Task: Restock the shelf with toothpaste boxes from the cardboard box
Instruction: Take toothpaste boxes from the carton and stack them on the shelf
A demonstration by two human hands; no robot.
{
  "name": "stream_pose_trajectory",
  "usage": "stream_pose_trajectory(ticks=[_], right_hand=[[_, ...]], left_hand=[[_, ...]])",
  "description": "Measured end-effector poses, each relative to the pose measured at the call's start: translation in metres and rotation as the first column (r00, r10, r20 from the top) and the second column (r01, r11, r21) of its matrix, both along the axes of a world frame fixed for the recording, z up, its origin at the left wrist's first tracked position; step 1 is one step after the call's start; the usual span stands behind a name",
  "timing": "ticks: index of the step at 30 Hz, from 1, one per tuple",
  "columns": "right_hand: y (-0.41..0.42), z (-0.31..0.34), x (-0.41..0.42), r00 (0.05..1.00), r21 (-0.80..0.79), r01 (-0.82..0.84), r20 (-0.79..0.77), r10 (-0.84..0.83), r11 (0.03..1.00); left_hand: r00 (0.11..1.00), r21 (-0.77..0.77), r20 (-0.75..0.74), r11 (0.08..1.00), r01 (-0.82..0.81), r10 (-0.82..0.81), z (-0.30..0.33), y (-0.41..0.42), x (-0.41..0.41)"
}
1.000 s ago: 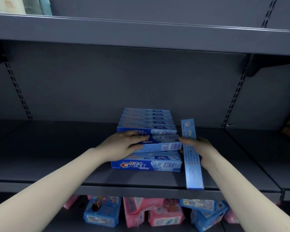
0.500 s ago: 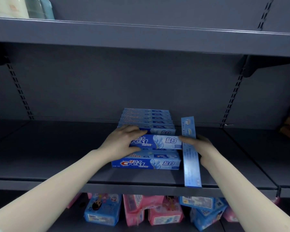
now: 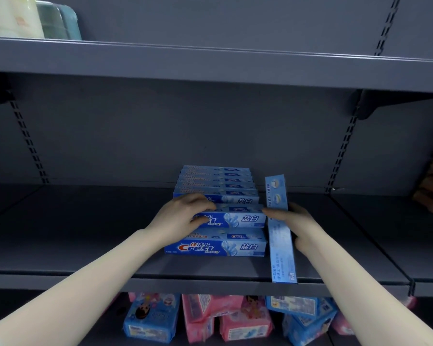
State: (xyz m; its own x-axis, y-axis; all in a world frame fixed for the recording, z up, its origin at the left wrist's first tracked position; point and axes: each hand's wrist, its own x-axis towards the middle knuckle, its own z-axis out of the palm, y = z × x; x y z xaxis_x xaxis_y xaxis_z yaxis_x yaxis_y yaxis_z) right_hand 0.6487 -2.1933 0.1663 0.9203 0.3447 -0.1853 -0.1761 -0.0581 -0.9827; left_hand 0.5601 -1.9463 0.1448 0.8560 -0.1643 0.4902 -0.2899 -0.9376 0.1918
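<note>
While gripped, toothpaste box (image 3: 238,218) lies crosswise.

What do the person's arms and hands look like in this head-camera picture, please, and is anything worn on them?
Both forearms come up bare from the bottom corners of the picture. The left hand and the right hand are gloveless, and no ring, watch or bracelet shows. A sliver of pale fabric, perhaps a sleeve edge, shows at the lower left corner; it is too small to tell.
</note>
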Motion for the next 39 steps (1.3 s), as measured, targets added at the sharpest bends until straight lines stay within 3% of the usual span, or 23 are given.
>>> stream_pose_trajectory(ticks=[9, 20, 24, 28, 34, 39], right_hand=[[-0.003, 0.000, -0.004, 0.999, -0.013, 0.000, 0.040, 0.001, 1.000], [0.005, 0.002, -0.008, 0.993, -0.017, -0.057, 0.105, 0.059, 0.998], [0.012, 0.011, -0.009, 0.973, -0.085, -0.086, 0.205, 0.102, 0.993], [0.020, 0.020, -0.011, 0.901, -0.283, -0.141, 0.360, 0.241, 0.949], [0.030, 0.022, -0.018, 0.790, -0.486, -0.207, 0.430, 0.438, 0.849], [0.024, 0.016, -0.014, 0.768, -0.553, -0.171, 0.443, 0.462, 0.816]], left_hand=[[0.994, 0.085, 0.090, 0.994, -0.068, 0.060, -0.002, 0.008, 0.015], [0.991, 0.012, 0.017, 0.991, -0.136, 0.136, -0.001, 0.004, 0.020], [0.989, -0.230, -0.043, 0.962, -0.148, 0.142, 0.013, -0.010, 0.016], [0.997, -0.573, -0.069, 0.817, -0.066, 0.032, 0.033, -0.024, 0.014], [0.988, -0.581, -0.147, 0.812, -0.051, -0.043, 0.049, -0.033, 0.012], [0.979, -0.700, -0.195, 0.707, -0.095, -0.061, 0.043, -0.021, 0.004]])
